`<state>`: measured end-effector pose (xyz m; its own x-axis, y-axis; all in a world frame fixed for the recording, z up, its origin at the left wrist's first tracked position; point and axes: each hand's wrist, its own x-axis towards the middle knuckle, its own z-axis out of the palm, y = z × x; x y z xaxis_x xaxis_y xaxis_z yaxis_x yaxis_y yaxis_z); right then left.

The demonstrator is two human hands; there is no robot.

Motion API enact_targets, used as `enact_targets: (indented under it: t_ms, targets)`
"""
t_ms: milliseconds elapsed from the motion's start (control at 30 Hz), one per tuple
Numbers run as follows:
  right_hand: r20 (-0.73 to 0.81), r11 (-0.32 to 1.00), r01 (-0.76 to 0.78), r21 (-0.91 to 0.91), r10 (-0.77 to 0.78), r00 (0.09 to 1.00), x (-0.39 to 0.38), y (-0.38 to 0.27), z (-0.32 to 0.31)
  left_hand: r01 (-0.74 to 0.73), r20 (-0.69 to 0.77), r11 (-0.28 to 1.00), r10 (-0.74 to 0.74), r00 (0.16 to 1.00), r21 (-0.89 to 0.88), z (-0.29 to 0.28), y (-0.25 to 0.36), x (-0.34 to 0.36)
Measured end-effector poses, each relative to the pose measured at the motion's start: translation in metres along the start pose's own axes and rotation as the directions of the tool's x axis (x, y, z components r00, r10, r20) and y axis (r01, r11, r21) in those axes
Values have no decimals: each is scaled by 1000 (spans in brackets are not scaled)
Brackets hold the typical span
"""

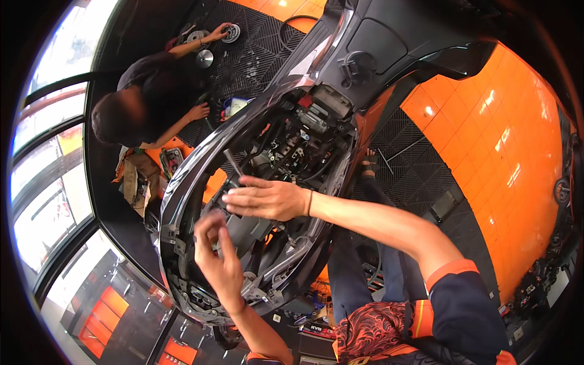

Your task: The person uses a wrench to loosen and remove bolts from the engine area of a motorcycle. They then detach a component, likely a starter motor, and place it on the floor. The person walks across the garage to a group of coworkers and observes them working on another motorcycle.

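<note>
Over the opened scooter [298, 140], slow reaching, clear of hard edges, would likely serve best. Counted: one scooter, beneath both hands; one grey rod [233, 162]; one co-worker [152, 85] at left; two working hands — left hand [220, 261] blurred, loosely spread; right hand [274, 199] straight-fingered near the rod, its grip unclear.

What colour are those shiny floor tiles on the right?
The floor tiles are bright orange; they show best in the head view.
</note>
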<state>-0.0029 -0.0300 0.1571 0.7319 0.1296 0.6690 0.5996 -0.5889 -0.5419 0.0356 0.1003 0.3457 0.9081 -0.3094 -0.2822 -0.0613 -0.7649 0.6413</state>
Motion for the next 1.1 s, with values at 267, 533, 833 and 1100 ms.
enact_targets:
  t_ms: [267, 533, 833, 1100]
  targets:
    - [-81, 559, -623, 547, 777, 625, -13, -21, 24, -436, 526, 732, 125, 841, 523, 21, -43, 45]
    - [-136, 631, -639, 440, 750, 648, -27, -8, 39, -9, 88, 826, -49, 995, 563, 45, -34, 8]
    - [-56, 740, -538, 404, 607, 793, -29, -3, 14, 145, -221, 807, -19, 975, 572, 69, -40, 42]
    - [-187, 670, -686, 284, 740, 646, -28, -1, 19, -321, -128, 842, 410, 903, 433, 46, -25, 24]
